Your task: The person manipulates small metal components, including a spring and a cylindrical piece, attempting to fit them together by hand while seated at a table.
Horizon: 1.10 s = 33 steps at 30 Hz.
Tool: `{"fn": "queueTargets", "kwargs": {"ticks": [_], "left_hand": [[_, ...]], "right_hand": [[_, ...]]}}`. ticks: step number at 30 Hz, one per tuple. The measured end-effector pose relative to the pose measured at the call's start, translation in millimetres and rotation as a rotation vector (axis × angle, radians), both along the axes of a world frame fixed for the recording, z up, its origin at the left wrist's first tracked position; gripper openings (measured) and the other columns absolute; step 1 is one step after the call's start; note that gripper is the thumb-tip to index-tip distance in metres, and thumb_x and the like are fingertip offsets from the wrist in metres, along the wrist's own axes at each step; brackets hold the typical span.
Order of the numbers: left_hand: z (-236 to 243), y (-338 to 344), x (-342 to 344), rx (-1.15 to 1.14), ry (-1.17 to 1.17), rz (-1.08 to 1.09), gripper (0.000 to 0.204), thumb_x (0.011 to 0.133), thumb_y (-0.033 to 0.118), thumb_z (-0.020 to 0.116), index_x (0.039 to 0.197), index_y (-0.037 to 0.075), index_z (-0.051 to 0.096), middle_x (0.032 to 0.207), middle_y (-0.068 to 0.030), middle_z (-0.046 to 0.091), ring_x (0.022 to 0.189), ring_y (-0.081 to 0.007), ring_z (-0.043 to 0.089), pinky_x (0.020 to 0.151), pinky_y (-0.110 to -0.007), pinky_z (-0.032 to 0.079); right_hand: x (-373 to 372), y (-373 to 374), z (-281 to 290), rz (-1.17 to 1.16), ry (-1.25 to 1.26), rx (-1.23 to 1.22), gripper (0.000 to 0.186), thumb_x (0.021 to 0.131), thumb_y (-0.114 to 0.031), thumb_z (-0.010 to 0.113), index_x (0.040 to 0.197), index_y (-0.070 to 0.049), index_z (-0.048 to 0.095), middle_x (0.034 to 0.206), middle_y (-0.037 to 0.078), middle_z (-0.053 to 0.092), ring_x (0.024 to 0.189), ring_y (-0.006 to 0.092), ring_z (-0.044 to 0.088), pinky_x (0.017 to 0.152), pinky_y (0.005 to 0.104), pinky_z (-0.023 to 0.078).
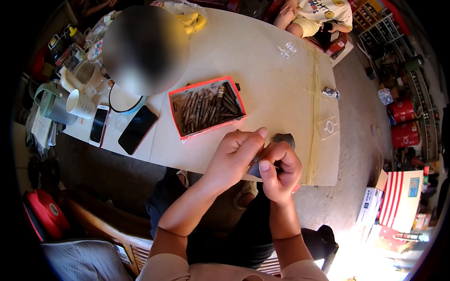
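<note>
Both my hands are raised together over the front edge of the table. My left hand [233,157] is closed, thumb pressed along the bent fingers; whatever it grips is hidden. My right hand [282,171] is pinched against it, thumb and forefinger holding a dark grey, sheet-like piece [284,138] that shows beyond the knuckles. More dark material appears below, between the hands. Just past my left hand sits an open red-rimmed box [177,122], holding many slim, dark metal rods [201,110], one with a brass-coloured part.
Left on the table [262,61] lie two phones [137,129], a white cup [80,104] and a grey-green mug [51,110]. A clear plastic piece [327,127] lies at right. Someone in yellow shorts [310,27] sits across. Red drums [404,134] stand far right.
</note>
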<state>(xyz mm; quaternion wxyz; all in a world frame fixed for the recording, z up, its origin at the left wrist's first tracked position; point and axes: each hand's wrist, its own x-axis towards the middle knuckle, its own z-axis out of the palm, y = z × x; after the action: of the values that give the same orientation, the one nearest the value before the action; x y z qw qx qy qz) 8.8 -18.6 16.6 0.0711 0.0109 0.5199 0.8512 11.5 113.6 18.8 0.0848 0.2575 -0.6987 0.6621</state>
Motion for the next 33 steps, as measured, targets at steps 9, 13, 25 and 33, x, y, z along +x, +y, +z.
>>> {"fn": "queueTargets", "kwargs": {"ticks": [9, 13, 25, 33], "left_hand": [[-1, -4, 1, -0.069, 0.137, -0.049, 0.049, 0.100, 0.031, 0.045, 0.061, 0.003, 0.050, 0.051, 0.0001, 0.048, 0.046, -0.0055, 0.044, 0.042, -0.024, 0.035], [-3, -10, -1, -0.013, 0.106, -0.093, 0.049, 0.101, 0.032, 0.044, 0.065, 0.001, 0.051, 0.053, -0.0029, 0.052, 0.044, -0.0085, 0.051, 0.040, -0.023, 0.039], [0, -7, -2, 0.049, -0.013, -0.109, 0.048, 0.101, 0.031, 0.045, 0.062, 0.003, 0.049, 0.056, 0.0008, 0.049, 0.049, -0.0051, 0.044, 0.044, -0.023, 0.035], [-9, -3, -3, 0.006, -0.068, -0.066, 0.048, 0.099, 0.033, 0.047, 0.061, 0.005, 0.048, 0.054, 0.0034, 0.045, 0.050, -0.0043, 0.039, 0.045, -0.023, 0.031]], "right_hand": [[7, -3, 8, 0.032, -0.305, -0.155, 0.019, 0.085, -0.003, 0.064, 0.075, -0.004, 0.048, 0.067, 0.004, 0.057, 0.055, 0.0089, 0.053, 0.050, 0.0229, 0.041], [3, -1, 1, 0.073, -0.146, -0.014, 0.020, 0.087, -0.002, 0.061, 0.075, -0.004, 0.045, 0.066, 0.005, 0.056, 0.052, 0.0075, 0.053, 0.050, 0.0214, 0.042], [2, -3, -1, 0.009, -0.200, -0.002, 0.022, 0.086, -0.002, 0.062, 0.074, -0.005, 0.044, 0.065, 0.003, 0.056, 0.054, 0.0054, 0.051, 0.051, 0.0220, 0.041], [2, -4, 2, -0.019, -0.319, -0.057, 0.023, 0.084, 0.000, 0.064, 0.072, -0.004, 0.045, 0.062, 0.002, 0.055, 0.052, 0.0069, 0.053, 0.049, 0.0213, 0.041]]}}
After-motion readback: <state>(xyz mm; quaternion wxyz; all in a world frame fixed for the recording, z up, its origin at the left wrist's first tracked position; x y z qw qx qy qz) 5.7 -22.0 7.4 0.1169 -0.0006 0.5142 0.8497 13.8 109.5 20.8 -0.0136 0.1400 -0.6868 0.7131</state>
